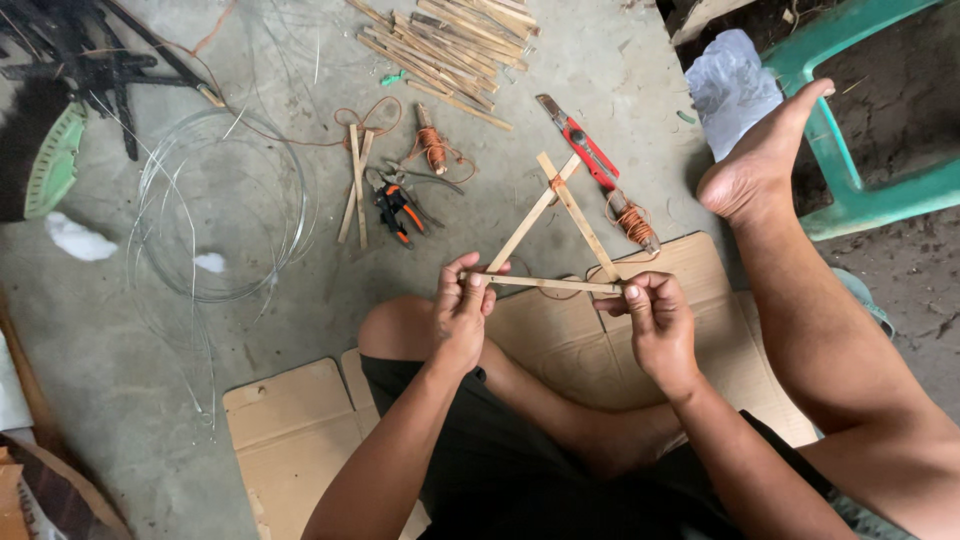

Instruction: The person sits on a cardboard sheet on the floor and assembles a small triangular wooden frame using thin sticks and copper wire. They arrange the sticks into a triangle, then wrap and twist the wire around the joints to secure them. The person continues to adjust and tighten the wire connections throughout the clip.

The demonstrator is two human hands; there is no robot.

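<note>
A: What have the hands got?

B: A triangle of bamboo sticks. The left hand pinches the near left corner, fingers closed over the stick ends; the right hand grips the near right corner the same way. The frame sits in the air just above the knees, its tied apex pointing away from the body.

A: How would you hold that well?

B: I'd judge it best to keep both corners pressed flat so the bottom stick stays crossed under the two sloping ones, with thumbs right on the overlaps so nothing slips.

A: Room to move?

B: Under the hands lies flattened cardboard, whose edge stops short to the left. Just beyond the right hand rests a spool of orange thread, and past that a red utility knife. Beyond the left hand lie pliers, a second spool and a coil of thin wire. Farthest off, a pile of cut sticks. To the right, the raised leg and a green plastic chair hem things in; bare concrete shows to the left.
</note>
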